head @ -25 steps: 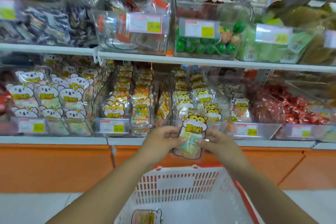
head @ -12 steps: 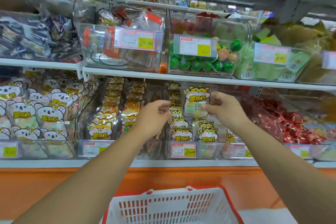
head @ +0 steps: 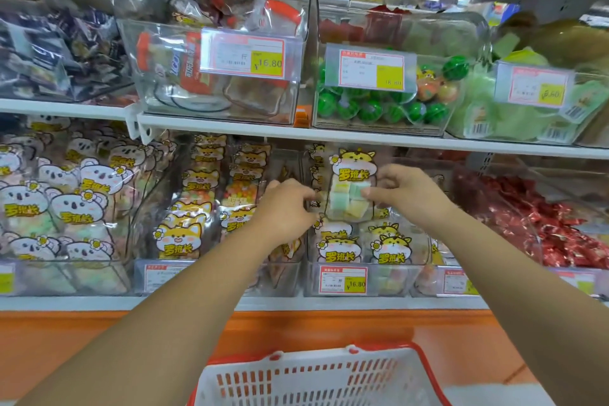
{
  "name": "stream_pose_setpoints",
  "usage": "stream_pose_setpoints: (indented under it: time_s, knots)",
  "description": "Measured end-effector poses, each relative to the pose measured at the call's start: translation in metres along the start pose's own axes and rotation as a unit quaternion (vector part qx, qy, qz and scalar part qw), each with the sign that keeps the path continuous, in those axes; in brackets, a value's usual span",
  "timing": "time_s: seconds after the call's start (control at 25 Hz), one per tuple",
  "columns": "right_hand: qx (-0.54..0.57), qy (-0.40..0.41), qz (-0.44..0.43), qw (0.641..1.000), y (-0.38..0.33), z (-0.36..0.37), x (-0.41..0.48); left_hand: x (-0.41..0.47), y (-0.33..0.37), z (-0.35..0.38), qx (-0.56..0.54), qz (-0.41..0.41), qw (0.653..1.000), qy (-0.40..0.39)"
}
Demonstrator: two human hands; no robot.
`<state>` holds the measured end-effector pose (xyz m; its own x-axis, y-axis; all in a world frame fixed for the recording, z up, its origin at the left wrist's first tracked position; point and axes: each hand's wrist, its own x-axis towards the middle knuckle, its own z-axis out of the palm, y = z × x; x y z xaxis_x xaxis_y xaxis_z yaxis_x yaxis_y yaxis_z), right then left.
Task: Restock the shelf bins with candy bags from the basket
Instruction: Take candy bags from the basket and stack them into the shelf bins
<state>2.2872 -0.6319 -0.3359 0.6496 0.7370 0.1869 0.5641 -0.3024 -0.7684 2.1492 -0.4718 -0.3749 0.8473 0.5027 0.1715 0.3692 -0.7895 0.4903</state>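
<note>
A candy bag (head: 352, 188) with a yellow cat face and pastel cubes stands upright over a clear shelf bin (head: 365, 280) on the lower shelf. My left hand (head: 290, 204) pinches its left edge and my right hand (head: 405, 194) pinches its right edge. Several like bags sit in the bin below it. The white basket (head: 316, 376) with a red rim is at the bottom, below my arms; its inside is out of view.
Neighbouring bins hold fox bags (head: 184, 234), koala bags (head: 75, 204) and red wrapped sweets (head: 553, 231). The upper shelf (head: 329, 133) carries clear bins with green balls (head: 389, 109) and price tags, close above the held bag.
Both hands have carried the bag up from over the basket to the lower shelf bin. My view has risen and come closer to the shelf.
</note>
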Motion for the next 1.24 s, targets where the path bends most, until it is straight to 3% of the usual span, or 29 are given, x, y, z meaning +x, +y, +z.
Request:
stream_pose_setpoints:
  time_s: [0.12, 0.24, 0.32, 0.4, 0.64, 0.76, 0.92, 1.12, 1.24]
  knots:
    - [-0.088, -0.072, 0.031, 0.993, 0.006, 0.016, -0.001, 0.008, 0.004, -0.004, 0.048, -0.003, 0.998, -0.037]
    - [-0.103, -0.12, 0.059, 0.986, 0.011, 0.018, -0.003, 0.01, -0.005, -0.009, -0.117, -0.039, 0.988, -0.095]
    - [-0.06, -0.088, 0.059, 0.993, 0.009, 0.013, -0.004, 0.013, -0.012, -0.008, -0.193, -0.031, 0.977, -0.084]
    - [-0.044, -0.047, 0.047, 0.997, 0.008, 0.009, -0.001, 0.016, -0.012, -0.002, -0.162, -0.007, 0.986, -0.044]
    - [-0.194, -0.091, 0.097, 0.972, 0.021, 0.027, 0.007, 0.017, 0.002, 0.008, 0.031, -0.007, 0.999, -0.012]
    - [-0.112, -0.099, 0.093, 0.984, 0.013, 0.017, 0.002, 0.01, 0.002, 0.0, -0.022, 0.014, 0.999, -0.02]
    - [-0.011, -0.049, 0.13, 0.99, 0.007, 0.001, 0.009, 0.01, -0.002, -0.008, -0.084, 0.016, 0.995, -0.056]
    - [-0.086, -0.13, 0.142, 0.977, 0.0, 0.015, 0.025, 0.025, -0.016, 0.001, -0.027, 0.048, 0.996, -0.066]
    - [-0.069, -0.116, 0.139, 0.981, -0.003, 0.02, 0.034, 0.028, -0.019, 0.002, 0.005, 0.057, 0.996, -0.067]
